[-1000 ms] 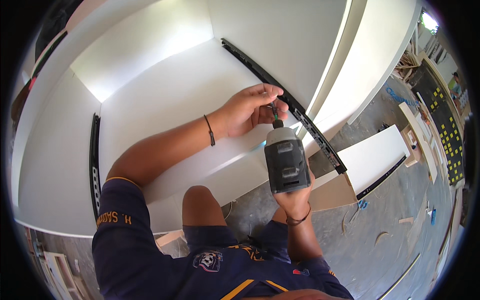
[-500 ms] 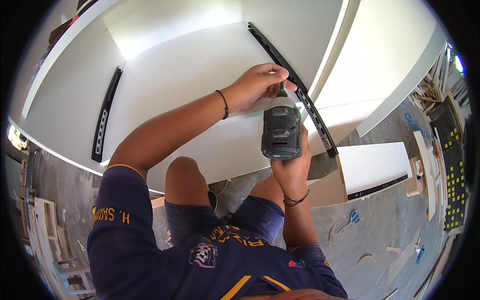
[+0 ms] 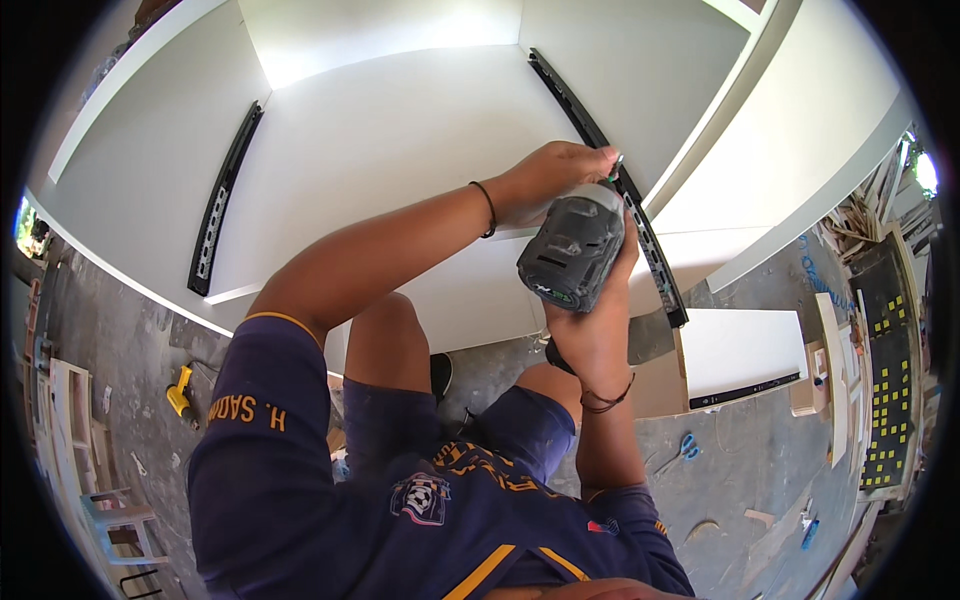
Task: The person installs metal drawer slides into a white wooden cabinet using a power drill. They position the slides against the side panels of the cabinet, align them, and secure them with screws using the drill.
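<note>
My right hand (image 3: pixel 597 345) is closed round the grip of a dark grey cordless drill (image 3: pixel 570 250). The drill tilts up and to the right, its nose close to the black drawer slide (image 3: pixel 655 250) on the cabinet's right inner wall. At that nose my left hand (image 3: pixel 562 170) is pinched, thumb and fingertips beside the bit. Whatever sits between those fingers is too small to make out. A matching drawer slide (image 3: pixel 222 205) runs along the left inner wall of the white cabinet (image 3: pixel 400 120).
A white panel (image 3: pixel 740 345) with a black rail (image 3: pixel 745 390) lies right of the cabinet. On the grey floor are blue scissors (image 3: pixel 688 446), a yellow tool (image 3: pixel 180 395) and a blue-handled tool (image 3: pixel 810 533). Wood offcuts (image 3: pixel 855 235) are piled at far right.
The drill has swung from nearly straight to a tilt, its nose moving right toward the slide. My left hand has gone along with it, still pinched. The whole view has shifted slightly.
</note>
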`<state>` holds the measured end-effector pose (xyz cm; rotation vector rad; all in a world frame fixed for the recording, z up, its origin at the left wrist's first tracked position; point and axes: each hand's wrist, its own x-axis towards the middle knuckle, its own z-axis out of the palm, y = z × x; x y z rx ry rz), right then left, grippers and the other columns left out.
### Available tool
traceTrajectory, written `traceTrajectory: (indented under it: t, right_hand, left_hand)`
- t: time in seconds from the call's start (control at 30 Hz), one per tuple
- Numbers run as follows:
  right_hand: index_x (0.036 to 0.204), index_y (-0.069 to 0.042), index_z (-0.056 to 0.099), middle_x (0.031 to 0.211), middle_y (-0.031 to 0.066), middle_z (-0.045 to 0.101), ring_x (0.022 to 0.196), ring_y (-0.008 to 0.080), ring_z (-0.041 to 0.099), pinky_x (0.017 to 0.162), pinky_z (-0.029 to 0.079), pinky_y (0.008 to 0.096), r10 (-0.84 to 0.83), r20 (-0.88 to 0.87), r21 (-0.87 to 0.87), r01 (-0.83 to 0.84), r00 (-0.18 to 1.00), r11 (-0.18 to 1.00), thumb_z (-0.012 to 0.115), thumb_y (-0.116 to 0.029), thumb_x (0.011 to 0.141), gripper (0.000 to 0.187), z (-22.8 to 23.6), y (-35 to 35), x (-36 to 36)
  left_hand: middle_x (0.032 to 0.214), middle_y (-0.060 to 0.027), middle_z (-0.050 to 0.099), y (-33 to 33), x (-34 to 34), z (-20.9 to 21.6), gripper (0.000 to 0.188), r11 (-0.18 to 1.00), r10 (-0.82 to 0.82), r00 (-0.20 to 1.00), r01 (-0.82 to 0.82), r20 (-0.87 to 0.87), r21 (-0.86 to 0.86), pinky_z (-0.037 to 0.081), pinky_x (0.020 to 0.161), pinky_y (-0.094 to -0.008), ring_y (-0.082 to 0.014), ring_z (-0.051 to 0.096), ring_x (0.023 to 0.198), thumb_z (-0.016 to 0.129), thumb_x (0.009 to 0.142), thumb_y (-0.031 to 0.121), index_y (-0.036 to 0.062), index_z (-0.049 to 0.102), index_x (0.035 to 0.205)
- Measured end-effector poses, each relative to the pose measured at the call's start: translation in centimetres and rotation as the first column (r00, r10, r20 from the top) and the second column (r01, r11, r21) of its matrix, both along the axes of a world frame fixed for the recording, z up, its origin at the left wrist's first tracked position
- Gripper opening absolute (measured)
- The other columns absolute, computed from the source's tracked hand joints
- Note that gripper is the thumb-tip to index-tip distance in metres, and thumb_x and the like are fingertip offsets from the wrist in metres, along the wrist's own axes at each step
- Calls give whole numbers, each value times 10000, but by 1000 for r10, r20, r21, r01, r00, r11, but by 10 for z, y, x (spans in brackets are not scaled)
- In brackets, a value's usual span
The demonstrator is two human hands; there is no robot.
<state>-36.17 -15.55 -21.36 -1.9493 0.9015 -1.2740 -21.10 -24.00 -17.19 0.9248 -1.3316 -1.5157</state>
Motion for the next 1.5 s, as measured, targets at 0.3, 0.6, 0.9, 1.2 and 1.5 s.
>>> traceTrajectory:
  t: [0.3,0.6,0.9,1.2,1.5]
  right_hand:
    - [1461,-45,-27,1270,175,497,1156,269,535,995,414,366,199,43,-68,-196,979,978,721,17,730,1047,42,-6,15]
    - [1451,24,-117,1203,180,517,1085,244,545,957,398,272,430,10,277,-416,903,866,571,-49,736,995,93,-5,46]
    - [1094,-30,658,1102,64,681,921,142,639,763,495,268,76,-281,-524,-219,957,823,623,-50,842,256,177,-41,15]
    - [1106,-95,623,1234,100,569,1177,304,502,1019,375,399,-412,255,-963,269,875,-25,595,-101,817,291,267,-167,-38]
    - [1160,-216,652,1316,32,542,1291,293,396,1088,288,422,-388,223,-975,212,894,-70,557,-157,826,352,265,-191,-48]
  left_hand:
    - [1187,-129,538,93,18,-40,469,871,393,844,-469,-364,-146,439,918,-311,-194,533,1109,570,900,231,-8,447,1284]
    - [1304,-106,436,131,2,-25,621,814,410,894,-449,-182,-368,414,945,-309,-169,484,1134,560,775,-62,7,346,1353]
    - [1095,-71,584,119,51,9,514,914,377,712,-388,-592,116,514,656,-354,-181,577,749,488,762,89,27,457,1271]
    - [1182,-230,590,0,130,22,330,965,261,752,-218,-605,145,528,574,-286,-157,576,610,501,931,234,7,396,1146]
    - [1246,-269,541,-82,152,-8,372,904,415,750,-278,-514,324,568,614,-314,-175,605,636,503,931,225,21,352,1202]
